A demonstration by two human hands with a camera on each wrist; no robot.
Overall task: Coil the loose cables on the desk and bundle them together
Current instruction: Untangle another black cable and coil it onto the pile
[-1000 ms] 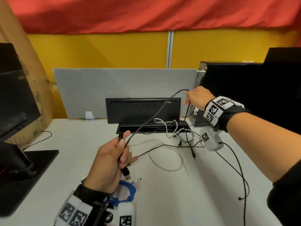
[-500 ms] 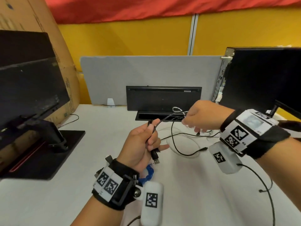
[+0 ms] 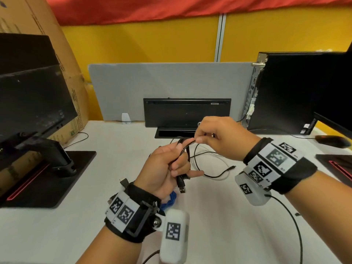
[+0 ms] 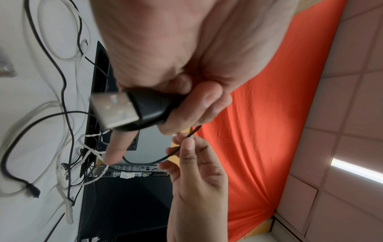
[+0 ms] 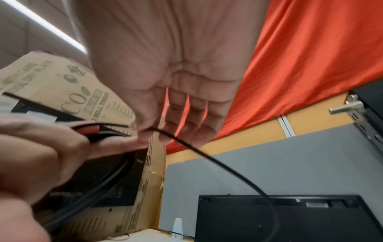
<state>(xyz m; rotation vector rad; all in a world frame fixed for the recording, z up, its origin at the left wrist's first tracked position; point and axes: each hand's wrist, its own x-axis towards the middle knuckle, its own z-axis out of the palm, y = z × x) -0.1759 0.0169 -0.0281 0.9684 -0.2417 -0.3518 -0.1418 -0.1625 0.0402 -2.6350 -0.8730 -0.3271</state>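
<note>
Nearest us, bare white desk (image 3: 219, 225). Above it our left hand (image 3: 163, 168) grips the black USB cable (image 3: 209, 175), plug hanging; our right hand (image 3: 219, 136) pinches its loop. White cable (image 3: 226, 164) lies beyond, before the keyboard (image 3: 186, 111).

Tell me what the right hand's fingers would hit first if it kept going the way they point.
Most likely the left hand: the right hand pinches the black cable with fingertips aimed at it, nearly touching already.

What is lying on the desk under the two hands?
Under the hands, a white cable loops on the desk, with the black cable trailing over it. The left hand partly covers a blue item.
</note>
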